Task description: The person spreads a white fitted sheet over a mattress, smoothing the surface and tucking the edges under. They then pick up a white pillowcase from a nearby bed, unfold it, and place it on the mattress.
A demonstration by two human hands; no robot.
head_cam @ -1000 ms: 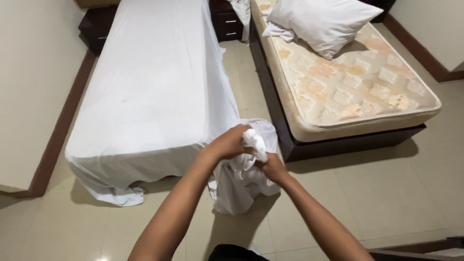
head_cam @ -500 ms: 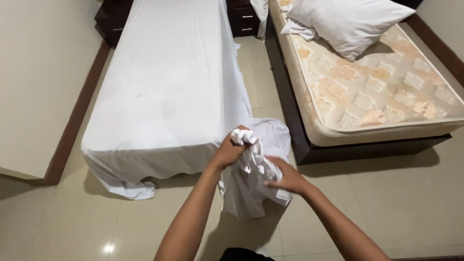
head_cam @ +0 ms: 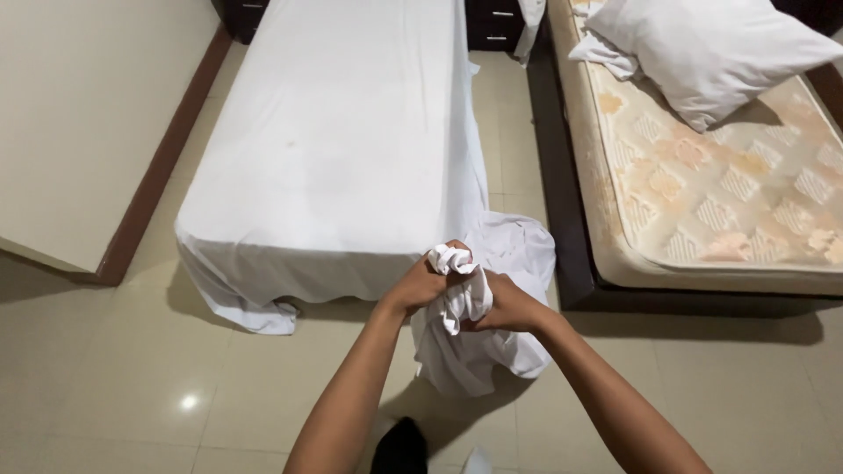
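Both hands, left hand (head_cam: pixel 423 285) and right hand (head_cam: pixel 507 303), grip a bunched white sheet (head_cam: pixel 461 294), fingers closed around it, between a sheeted bed (head_cam: pixel 342 149) and bare mattress (head_cam: pixel 702 193) on tiled floor (head_cam: pixel 132 386).

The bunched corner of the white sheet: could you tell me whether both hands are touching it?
Touching. The head view shows the left hand and right hand both gripping the bunched sheet corner.
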